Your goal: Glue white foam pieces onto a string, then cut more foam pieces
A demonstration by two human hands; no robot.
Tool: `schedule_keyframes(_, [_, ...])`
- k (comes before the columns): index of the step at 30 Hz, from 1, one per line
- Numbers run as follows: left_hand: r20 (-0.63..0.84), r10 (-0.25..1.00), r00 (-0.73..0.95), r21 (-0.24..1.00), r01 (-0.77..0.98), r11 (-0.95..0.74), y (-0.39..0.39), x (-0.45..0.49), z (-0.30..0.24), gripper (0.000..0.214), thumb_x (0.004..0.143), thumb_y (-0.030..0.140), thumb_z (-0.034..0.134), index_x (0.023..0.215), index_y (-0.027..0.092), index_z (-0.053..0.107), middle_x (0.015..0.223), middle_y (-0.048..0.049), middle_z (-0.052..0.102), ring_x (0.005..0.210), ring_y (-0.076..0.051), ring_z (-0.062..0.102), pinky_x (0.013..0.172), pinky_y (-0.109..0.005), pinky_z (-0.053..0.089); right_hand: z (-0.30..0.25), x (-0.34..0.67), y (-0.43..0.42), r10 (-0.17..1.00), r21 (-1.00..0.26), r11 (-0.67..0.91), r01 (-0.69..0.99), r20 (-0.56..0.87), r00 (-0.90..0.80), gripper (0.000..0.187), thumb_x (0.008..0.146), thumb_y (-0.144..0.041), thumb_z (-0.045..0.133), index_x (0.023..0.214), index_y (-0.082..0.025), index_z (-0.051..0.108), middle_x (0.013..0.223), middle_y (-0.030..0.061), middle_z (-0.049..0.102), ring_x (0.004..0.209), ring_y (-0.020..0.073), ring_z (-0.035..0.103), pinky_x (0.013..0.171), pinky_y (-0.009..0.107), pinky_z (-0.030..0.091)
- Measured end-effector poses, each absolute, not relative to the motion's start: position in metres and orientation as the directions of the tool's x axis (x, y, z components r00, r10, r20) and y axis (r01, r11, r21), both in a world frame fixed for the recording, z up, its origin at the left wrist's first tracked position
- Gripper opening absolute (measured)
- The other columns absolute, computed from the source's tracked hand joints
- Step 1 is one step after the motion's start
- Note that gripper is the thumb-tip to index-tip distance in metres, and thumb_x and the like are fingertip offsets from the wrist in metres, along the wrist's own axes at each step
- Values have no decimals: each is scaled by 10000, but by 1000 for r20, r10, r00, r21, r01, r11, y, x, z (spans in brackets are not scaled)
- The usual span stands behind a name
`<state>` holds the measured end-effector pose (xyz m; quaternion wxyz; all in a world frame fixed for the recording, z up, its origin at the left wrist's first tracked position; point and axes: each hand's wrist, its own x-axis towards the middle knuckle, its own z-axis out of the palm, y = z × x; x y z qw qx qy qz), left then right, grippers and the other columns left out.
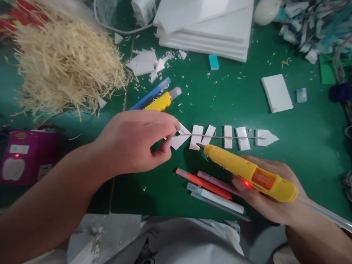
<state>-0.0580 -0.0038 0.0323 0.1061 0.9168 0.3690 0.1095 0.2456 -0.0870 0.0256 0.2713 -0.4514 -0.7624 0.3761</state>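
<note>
My right hand (pixel 271 183) is wrapped around a yellow glue gun (pixel 233 161) with a red light glowing on it and a clear glue stick (pixel 324 211) out of its back. Its dark nozzle tip is close to a white foam strip (pixel 196 137). Several such strips and a pointed end piece (pixel 266 138) lie in a row along a thin cord (pixel 220 137). At the row's left end, the thumb and forefinger of my left hand (pixel 145 141) are at a white triangular piece (pixel 181 137). Those fingers partly cover the piece, and they appear to pinch it or the cord.
Markers (pixel 205 183) lie near the table's front edge. A yellow cutter (pixel 162 102) and a blue pen (pixel 151 93) lie beyond my left hand. Straw (pixel 68 69), foam sheets (pixel 203 29) and shreds (pixel 310 25) are farther back. A purple box (pixel 30 156) sits left.
</note>
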Motion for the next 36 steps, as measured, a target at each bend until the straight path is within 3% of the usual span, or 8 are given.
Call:
schedule_keyframes(3, [69, 695, 716, 369, 629, -685, -3, -57, 30, 178, 965, 215, 476, 871, 252, 622, 1270, 16, 801, 899, -140, 764, 799, -249, 563, 26, 245, -88, 899, -817, 299, 492, 68, -433, 106, 1007, -256, 603, 933, -291, 536, 706, -55, 557, 483, 96, 493, 426, 252, 394])
schedule_keyframes(7, [-6, 658, 753, 389, 608, -692, 2, -58, 25, 250, 963, 228, 464, 804, 233, 657, 1326, -9, 779, 862, -157, 768, 703, -266, 556, 26, 246, -89, 903, -816, 296, 497, 69, -424, 113, 994, -238, 614, 918, -278, 540, 698, -54, 567, 488, 100, 503, 432, 252, 396])
schedule_keyframes(16, [-41, 616, 786, 295, 599, -745, 3, -62, 29, 196, 950, 318, 519, 912, 249, 699, 1393, -22, 725, 933, -193, 748, 686, -281, 546, 25, 245, -87, 897, -829, 292, 478, 63, -438, 108, 992, -238, 615, 936, -282, 534, 700, -55, 552, 483, 99, 497, 426, 251, 386])
schedule_keyframes(21, [-75, 655, 752, 258, 649, -716, 5, -62, 35, 234, 943, 278, 461, 911, 256, 692, 1234, -33, 762, 832, -188, 718, 604, -293, 486, 26, 245, -87, 892, -825, 308, 474, 77, -446, 107, 994, -239, 609, 935, -281, 531, 702, -54, 557, 485, 96, 500, 428, 244, 386])
schedule_keyframes(26, [-79, 723, 686, 187, 723, -665, 1, -60, 36, 216, 945, 356, 551, 1054, 249, 704, 1134, -60, 769, 818, -224, 718, 578, -295, 432, 26, 245, -87, 900, -820, 304, 485, 81, -429, 116, 1001, -243, 614, 923, -276, 535, 689, -62, 544, 481, 85, 484, 430, 231, 379])
schedule_keyframes(31, [-52, 776, 629, 133, 774, -619, -8, -58, 34, 375, 966, 383, 567, 1301, 252, 674, 1206, -77, 765, 894, -271, 755, 618, -319, 492, 26, 245, -88, 905, -823, 277, 495, 50, -423, 114, 1006, -254, 617, 921, -276, 544, 695, -65, 550, 495, 85, 487, 450, 232, 387])
schedule_keyframes(36, [0, 809, 588, 94, 805, -586, -7, -57, 36, 365, 1020, 429, 518, 1276, 244, 700, 1241, -86, 757, 927, -270, 752, 649, -346, 527, 27, 245, -87, 901, -834, 272, 480, 46, -432, 112, 981, -225, 635, 926, -275, 551, 707, -55, 571, 491, 89, 507, 444, 235, 406])
